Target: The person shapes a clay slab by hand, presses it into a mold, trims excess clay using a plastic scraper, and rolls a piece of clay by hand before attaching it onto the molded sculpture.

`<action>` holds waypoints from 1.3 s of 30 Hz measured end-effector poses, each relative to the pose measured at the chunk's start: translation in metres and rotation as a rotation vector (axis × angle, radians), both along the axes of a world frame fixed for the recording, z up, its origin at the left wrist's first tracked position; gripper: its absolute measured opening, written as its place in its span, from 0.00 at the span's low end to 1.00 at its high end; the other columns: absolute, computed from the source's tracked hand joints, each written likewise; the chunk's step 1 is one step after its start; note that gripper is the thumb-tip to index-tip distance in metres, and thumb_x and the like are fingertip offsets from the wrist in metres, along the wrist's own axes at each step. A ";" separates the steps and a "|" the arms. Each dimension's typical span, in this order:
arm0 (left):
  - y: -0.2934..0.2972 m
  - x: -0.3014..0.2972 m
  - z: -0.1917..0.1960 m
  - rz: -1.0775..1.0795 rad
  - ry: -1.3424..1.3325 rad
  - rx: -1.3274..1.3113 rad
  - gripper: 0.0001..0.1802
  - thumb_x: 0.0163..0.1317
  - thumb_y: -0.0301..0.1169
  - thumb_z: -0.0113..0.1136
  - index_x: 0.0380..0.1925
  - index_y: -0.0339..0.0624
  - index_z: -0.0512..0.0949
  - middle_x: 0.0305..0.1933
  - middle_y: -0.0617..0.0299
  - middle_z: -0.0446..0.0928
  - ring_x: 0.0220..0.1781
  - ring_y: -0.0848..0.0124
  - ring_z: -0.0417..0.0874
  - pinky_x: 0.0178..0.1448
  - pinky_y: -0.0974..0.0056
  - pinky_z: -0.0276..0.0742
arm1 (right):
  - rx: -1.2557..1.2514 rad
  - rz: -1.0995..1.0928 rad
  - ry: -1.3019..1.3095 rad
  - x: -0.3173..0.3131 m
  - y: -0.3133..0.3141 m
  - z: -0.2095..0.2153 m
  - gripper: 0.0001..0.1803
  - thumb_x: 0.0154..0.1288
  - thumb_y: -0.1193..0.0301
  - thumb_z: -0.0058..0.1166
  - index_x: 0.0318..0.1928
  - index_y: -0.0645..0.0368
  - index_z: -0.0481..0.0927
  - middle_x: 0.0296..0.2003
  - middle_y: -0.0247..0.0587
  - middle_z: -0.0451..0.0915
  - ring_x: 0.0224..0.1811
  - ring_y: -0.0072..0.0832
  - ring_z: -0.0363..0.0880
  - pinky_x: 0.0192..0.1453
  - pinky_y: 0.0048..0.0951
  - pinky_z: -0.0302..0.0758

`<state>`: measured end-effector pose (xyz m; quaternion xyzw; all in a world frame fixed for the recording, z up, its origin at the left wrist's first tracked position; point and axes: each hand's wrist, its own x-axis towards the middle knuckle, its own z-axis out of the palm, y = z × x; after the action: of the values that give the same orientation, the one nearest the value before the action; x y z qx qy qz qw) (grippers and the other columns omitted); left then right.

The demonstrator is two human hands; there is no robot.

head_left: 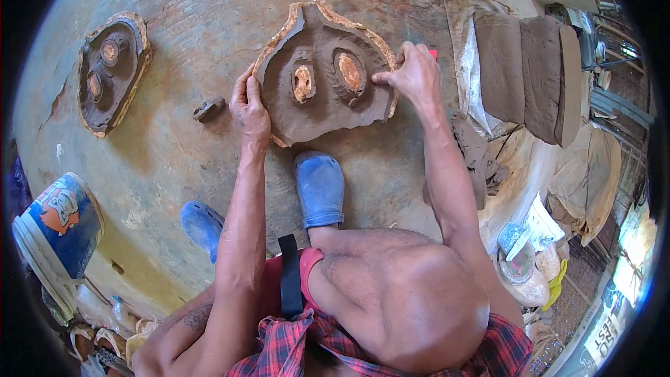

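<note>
A broad mould [382, 40] with a rough tan rim stands tilted up before me, lined with dark grey clay [324, 52]. Two oval tan knobs, each ringed by clay, show through the lining: a left one [302, 82] and a right one [350, 70]. My left hand [251, 108] is closed on the mould's left edge, thumb on the near face. At the right edge my right hand [417, 75] has curled fingers, its thumb pressing the clay beside the right knob. A small red piece [433, 54] shows behind those fingers; whether they hold it is hidden.
A smaller clay-lined mould [112, 73] lies at the far left. Nearby is a loose clay lump [209, 109]. Thick clay slabs [527, 73] lie on sheeting at right, above crumpled bags [534, 237]. A blue and white bucket [59, 227] stands at lower left. My blue clogs [319, 188] rest on the floor.
</note>
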<state>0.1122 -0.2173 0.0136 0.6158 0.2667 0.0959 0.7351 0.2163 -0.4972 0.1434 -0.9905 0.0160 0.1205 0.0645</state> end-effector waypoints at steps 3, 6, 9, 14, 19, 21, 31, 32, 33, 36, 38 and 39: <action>-0.004 0.000 0.004 0.020 -0.020 0.007 0.18 0.83 0.33 0.53 0.64 0.38 0.81 0.41 0.74 0.77 0.41 0.83 0.72 0.47 0.74 0.71 | -0.007 0.061 0.070 0.015 -0.001 0.000 0.35 0.35 0.50 0.87 0.34 0.61 0.81 0.38 0.49 0.85 0.44 0.47 0.85 0.49 0.46 0.79; -0.005 0.002 0.009 0.027 -0.001 0.045 0.17 0.83 0.33 0.53 0.63 0.37 0.82 0.40 0.74 0.77 0.41 0.83 0.72 0.47 0.73 0.71 | 0.027 0.163 0.088 0.019 -0.010 -0.002 0.34 0.43 0.49 0.84 0.41 0.61 0.84 0.32 0.49 0.86 0.40 0.45 0.87 0.45 0.47 0.78; -0.002 -0.001 0.011 0.011 0.021 0.072 0.17 0.83 0.33 0.53 0.62 0.36 0.82 0.41 0.73 0.78 0.42 0.82 0.73 0.48 0.72 0.72 | 0.118 0.103 0.013 0.019 0.009 0.022 0.30 0.53 0.51 0.80 0.49 0.58 0.86 0.29 0.49 0.86 0.35 0.46 0.87 0.43 0.48 0.80; 0.000 -0.003 0.004 0.033 0.031 0.077 0.17 0.82 0.32 0.53 0.62 0.35 0.82 0.43 0.68 0.82 0.44 0.80 0.76 0.51 0.71 0.75 | 0.093 0.490 0.321 0.004 0.066 0.026 0.47 0.65 0.48 0.64 0.78 0.55 0.66 0.35 0.59 0.88 0.41 0.58 0.88 0.51 0.55 0.83; -0.006 0.000 0.007 0.024 0.052 0.107 0.17 0.81 0.33 0.54 0.61 0.35 0.83 0.50 0.62 0.86 0.51 0.76 0.82 0.58 0.68 0.78 | 0.040 0.567 0.291 0.013 0.072 0.008 0.46 0.59 0.55 0.62 0.76 0.62 0.69 0.33 0.61 0.87 0.38 0.58 0.87 0.48 0.55 0.84; -0.005 0.001 0.006 0.061 0.007 0.140 0.17 0.80 0.33 0.56 0.61 0.36 0.83 0.53 0.59 0.87 0.54 0.74 0.83 0.60 0.66 0.78 | 0.007 0.596 0.297 0.014 0.078 0.008 0.46 0.56 0.58 0.61 0.75 0.61 0.70 0.32 0.62 0.86 0.37 0.58 0.87 0.48 0.54 0.84; 0.004 0.016 0.017 -0.017 0.088 0.155 0.16 0.78 0.33 0.59 0.59 0.40 0.86 0.47 0.57 0.90 0.49 0.73 0.86 0.57 0.65 0.80 | -0.322 1.042 0.331 0.006 0.088 0.015 0.47 0.52 0.57 0.60 0.70 0.74 0.72 0.28 0.59 0.86 0.31 0.52 0.88 0.38 0.50 0.85; 0.007 0.018 0.016 -0.044 0.089 0.145 0.16 0.78 0.34 0.59 0.58 0.40 0.87 0.47 0.57 0.90 0.49 0.73 0.86 0.56 0.65 0.81 | -0.333 1.081 0.336 0.003 0.086 0.014 0.47 0.52 0.57 0.61 0.70 0.76 0.72 0.27 0.58 0.86 0.30 0.49 0.88 0.35 0.48 0.85; 0.009 0.020 0.015 -0.072 0.091 0.135 0.16 0.78 0.34 0.59 0.58 0.41 0.87 0.47 0.57 0.90 0.49 0.73 0.87 0.56 0.65 0.81 | -0.335 1.083 0.340 0.000 0.083 0.014 0.47 0.52 0.57 0.61 0.70 0.76 0.72 0.27 0.58 0.86 0.30 0.49 0.88 0.35 0.48 0.85; 0.014 0.029 0.016 -0.156 0.083 0.156 0.16 0.78 0.35 0.59 0.57 0.42 0.87 0.47 0.58 0.91 0.50 0.73 0.87 0.56 0.64 0.81 | -0.302 1.226 0.280 -0.011 0.074 0.013 0.48 0.52 0.57 0.61 0.70 0.78 0.71 0.26 0.57 0.85 0.28 0.47 0.88 0.31 0.46 0.84; 0.016 0.034 0.018 -0.186 0.084 0.146 0.16 0.78 0.35 0.59 0.58 0.42 0.87 0.48 0.58 0.91 0.50 0.73 0.87 0.57 0.64 0.81 | -0.363 1.216 0.365 -0.018 0.072 0.014 0.48 0.54 0.59 0.61 0.72 0.78 0.70 0.24 0.54 0.85 0.25 0.45 0.87 0.30 0.45 0.83; 0.016 0.035 0.018 -0.216 0.083 0.139 0.16 0.78 0.35 0.59 0.58 0.42 0.87 0.48 0.58 0.91 0.50 0.73 0.87 0.57 0.63 0.81 | -0.363 1.217 0.367 -0.023 0.072 0.015 0.48 0.54 0.59 0.61 0.72 0.78 0.70 0.24 0.54 0.85 0.25 0.45 0.87 0.30 0.45 0.83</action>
<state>0.1472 -0.2012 0.0320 0.6937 0.2219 0.0087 0.6852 0.1929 -0.4257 0.1585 -0.7813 -0.5157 0.2978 -0.1868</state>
